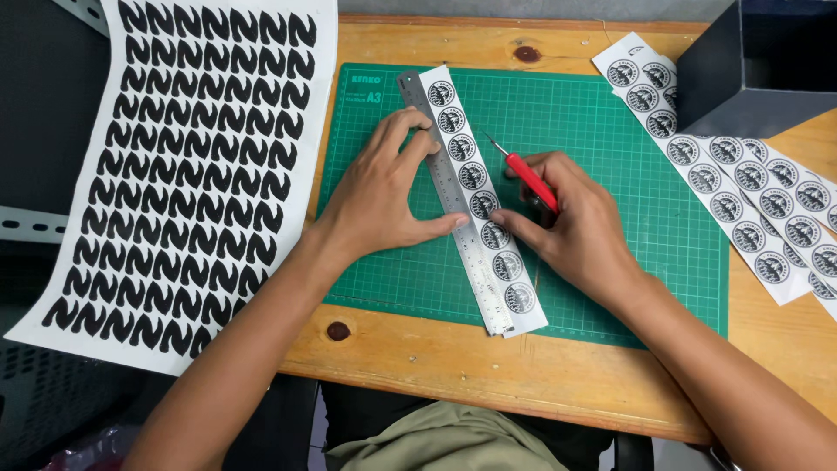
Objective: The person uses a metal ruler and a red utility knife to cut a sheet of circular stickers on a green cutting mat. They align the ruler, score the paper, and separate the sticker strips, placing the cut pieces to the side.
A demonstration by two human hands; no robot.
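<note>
My left hand presses a steel ruler flat on a green cutting mat, fingers spread along its left edge. Under the ruler's right side lies a white strip of round black-and-white stickers, running diagonally. My right hand holds a red-handled craft knife, its blade pointing up and left, while its forefinger touches the strip near the ruler.
A large white sheet of black curved shapes hangs over the wooden desk's left edge. More sticker strips lie at the right, partly under a dark box at the top right corner.
</note>
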